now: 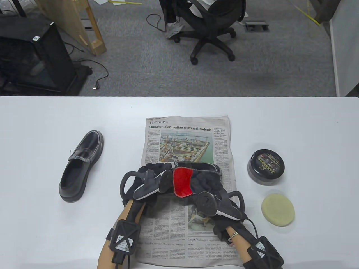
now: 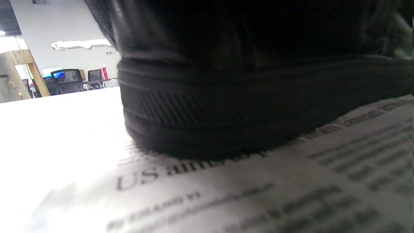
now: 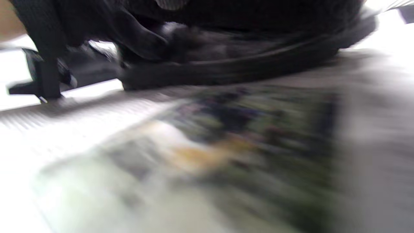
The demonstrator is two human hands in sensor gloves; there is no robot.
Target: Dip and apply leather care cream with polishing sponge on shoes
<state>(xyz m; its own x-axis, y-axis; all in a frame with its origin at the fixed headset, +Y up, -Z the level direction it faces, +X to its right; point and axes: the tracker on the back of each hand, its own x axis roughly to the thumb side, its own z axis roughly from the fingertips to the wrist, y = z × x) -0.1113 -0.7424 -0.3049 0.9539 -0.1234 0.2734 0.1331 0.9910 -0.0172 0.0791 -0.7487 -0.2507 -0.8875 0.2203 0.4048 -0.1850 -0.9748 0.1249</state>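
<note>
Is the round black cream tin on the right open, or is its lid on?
Shut: the cream tin shows its labelled lid on top, no cream visible.

Black sensor gloves (image 1: 151, 168), strapped trackers (image 1: 145, 185)

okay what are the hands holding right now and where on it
Both hands hold the black shoe on the newspaper: left hand at its heel end, right hand over its middle. Exact finger placement is hidden.

Grey carpet (image 1: 266, 64), black office chair (image 1: 211, 25), wooden frame (image 1: 92, 30) beyond white table (image 1: 42, 224).
</note>
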